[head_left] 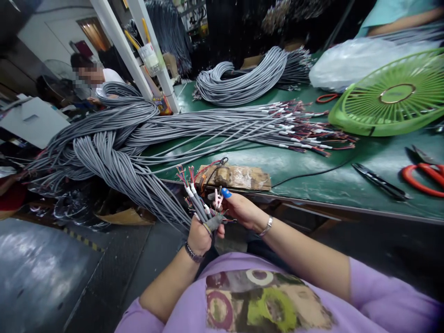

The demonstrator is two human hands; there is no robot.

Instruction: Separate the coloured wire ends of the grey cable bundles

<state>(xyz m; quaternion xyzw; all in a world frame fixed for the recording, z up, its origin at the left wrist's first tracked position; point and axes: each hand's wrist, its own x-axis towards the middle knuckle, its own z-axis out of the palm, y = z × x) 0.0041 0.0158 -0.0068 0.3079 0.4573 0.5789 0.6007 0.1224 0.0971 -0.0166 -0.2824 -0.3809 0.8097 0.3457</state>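
Note:
Several grey cables [197,200] with white sleeves and coloured wire ends stick up from my left hand [200,235], which is closed around them. Its thumb wears a grey covering. Close beside it, my right hand [244,212] has a blue cover on a fingertip and is closed on a small pink clip-like tool [218,199] at the wire ends. The tool's exact kind and the wire it may touch cannot be made out. Just beyond the hands, a worn wooden block [243,177] lies at the bench edge.
Long grey cable bundles [194,122] spread over the green bench [305,173] and hang off its left side. A coiled bundle [243,85] lies behind. On the right are black-handled pliers [379,180], red-handled scissors [425,178] and a green fan [391,95]. A person [92,76] sits at far left.

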